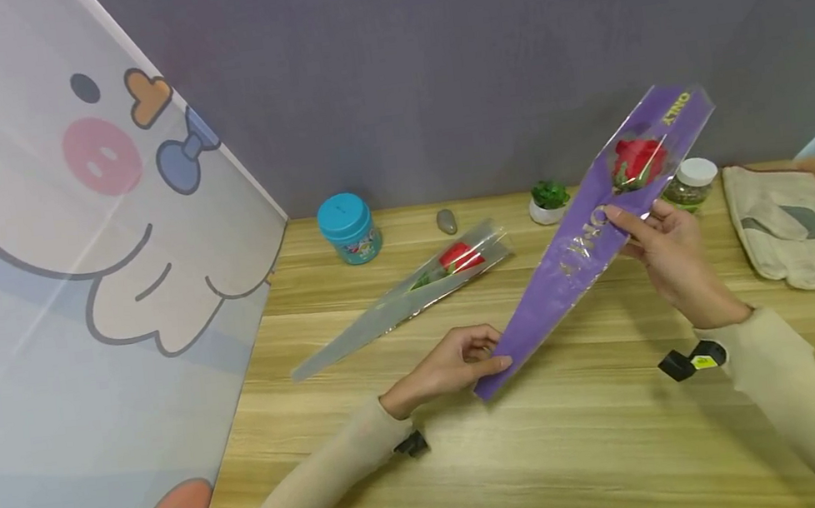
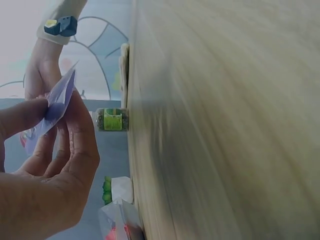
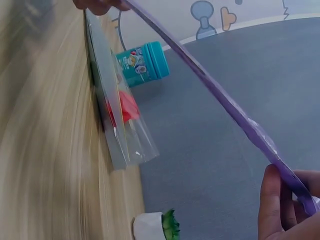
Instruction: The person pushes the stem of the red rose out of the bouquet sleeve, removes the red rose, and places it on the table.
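A red rose in a purple wrapping sleeve (image 1: 544, 293) is held aslant above the table, its bloom toward the upper right. My left hand (image 1: 458, 363) pinches the narrow bottom end between thumb and fingers. Higher up, just below the bloom, my right hand (image 1: 667, 254) grips the sleeve's edge, thumb on the front over the gold letters. In the right wrist view the purple sleeve (image 3: 225, 97) shows edge-on. A second red rose in a clear and grey sleeve (image 1: 391, 310) lies on the table, left of the held one.
Along the back of the wooden table (image 1: 551, 455) stand a turquoise tub (image 1: 347, 227), a grey stone (image 1: 446, 221), a small potted plant (image 1: 548, 203) and a white-lidded jar (image 1: 691, 184). Folded work gloves (image 1: 789, 227) lie at the right. A grey partition (image 1: 432, 75) rises behind.
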Available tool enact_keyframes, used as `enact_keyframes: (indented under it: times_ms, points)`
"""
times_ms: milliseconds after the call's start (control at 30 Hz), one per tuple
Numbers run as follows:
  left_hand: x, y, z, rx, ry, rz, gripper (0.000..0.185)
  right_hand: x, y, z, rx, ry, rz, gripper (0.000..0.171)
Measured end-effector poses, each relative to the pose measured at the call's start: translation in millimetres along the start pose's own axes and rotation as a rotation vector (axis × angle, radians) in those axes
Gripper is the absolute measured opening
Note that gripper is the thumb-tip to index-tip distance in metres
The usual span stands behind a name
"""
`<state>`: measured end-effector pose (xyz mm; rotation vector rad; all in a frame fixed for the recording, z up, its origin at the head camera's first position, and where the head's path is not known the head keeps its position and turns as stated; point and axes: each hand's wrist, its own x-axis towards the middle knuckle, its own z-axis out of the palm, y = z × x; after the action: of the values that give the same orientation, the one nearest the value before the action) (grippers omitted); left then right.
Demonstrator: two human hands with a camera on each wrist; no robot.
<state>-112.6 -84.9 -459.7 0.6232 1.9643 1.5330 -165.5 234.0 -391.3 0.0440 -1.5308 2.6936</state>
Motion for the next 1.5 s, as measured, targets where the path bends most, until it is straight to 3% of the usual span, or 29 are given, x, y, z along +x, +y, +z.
enact_keyframes:
  times_ms: [233, 467, 933, 1167, 1500]
  points:
    - [-0.1, 0.6, 3.7, -0.039, 0.015, 0.003, 0.014, 0, 0, -3, -0.059, 0.022, 0.019, 0.023]
    - [-0.6, 2.3, 5.3, -0.034, 0.014, -0.015, 0.016, 2, 0, -2, -0.032, 0.011, -0.003, 0.027]
    - [0.5, 3.9, 1.6, -0.028, -0.012, -0.008, 0.024, 4, -4, 5, -0.153, 0.046, -0.028, 0.028]
    - [2.3, 4.7, 1.9, -0.002, -0.027, -0.007, 0.024, 6, -4, 7, -0.147, 0.023, -0.028, 0.03]
    - [4.6, 3.5, 2.5, 0.017, -0.06, 0.023, 0.025, 4, -3, 8, -0.232, 0.012, -0.008, 0.039]
